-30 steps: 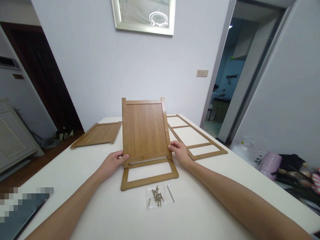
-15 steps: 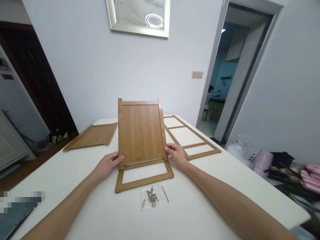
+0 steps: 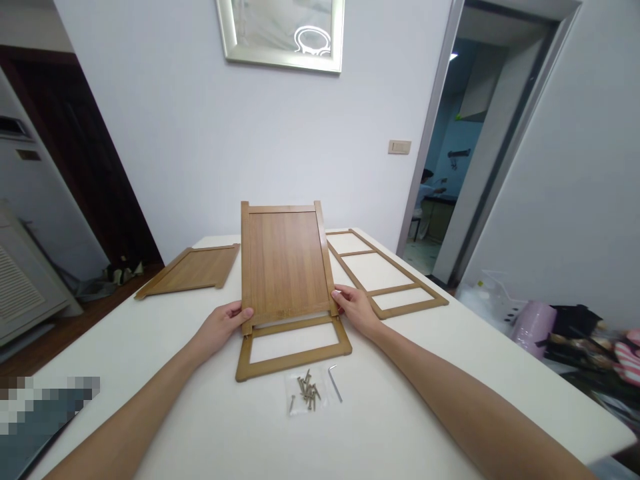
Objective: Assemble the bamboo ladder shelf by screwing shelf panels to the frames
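Observation:
A brown wooden panel (image 3: 285, 263) with raised side rails stands tilted up over a flat wooden frame (image 3: 295, 360). My left hand (image 3: 223, 327) grips its lower left rail, thumb on the front face. At the lower right rail, my right hand (image 3: 356, 307) pinches the edge between thumb and fingers. The panel's lower corners meet the frame's side bars; whether they are joined I cannot tell. In front of the frame lie several screws (image 3: 309, 392) on a clear plastic bag (image 3: 295, 407), with a hex key (image 3: 335, 383) beside them.
On the white table (image 3: 400, 400), a second wooden panel (image 3: 195, 270) lies at the left and a ladder-like wooden frame (image 3: 395, 291) at the right. A dark pixelated object (image 3: 45, 427) sits at the near left. Past the right edge are bags and a purple roll (image 3: 534, 327).
The view has shifted slightly, so everything appears a little further right. The panel leans back slightly more, its top edge lower against the wall. Both hands keep their hold.

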A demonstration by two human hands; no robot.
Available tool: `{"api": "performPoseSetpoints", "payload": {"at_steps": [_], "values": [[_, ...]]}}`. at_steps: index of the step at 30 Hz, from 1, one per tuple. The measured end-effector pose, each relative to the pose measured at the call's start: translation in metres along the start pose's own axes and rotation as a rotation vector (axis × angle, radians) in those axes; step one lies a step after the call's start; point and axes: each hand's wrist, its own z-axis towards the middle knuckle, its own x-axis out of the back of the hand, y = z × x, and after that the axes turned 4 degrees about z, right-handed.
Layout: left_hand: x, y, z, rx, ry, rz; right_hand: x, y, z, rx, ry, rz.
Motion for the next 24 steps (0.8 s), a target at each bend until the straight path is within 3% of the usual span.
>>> {"api": "performPoseSetpoints", "payload": {"at_steps": [24], "values": [[0.010,0.003,-0.004,-0.032,0.003,0.081,0.002,0.017,0.006,0.022,0.074,0.044]]}}
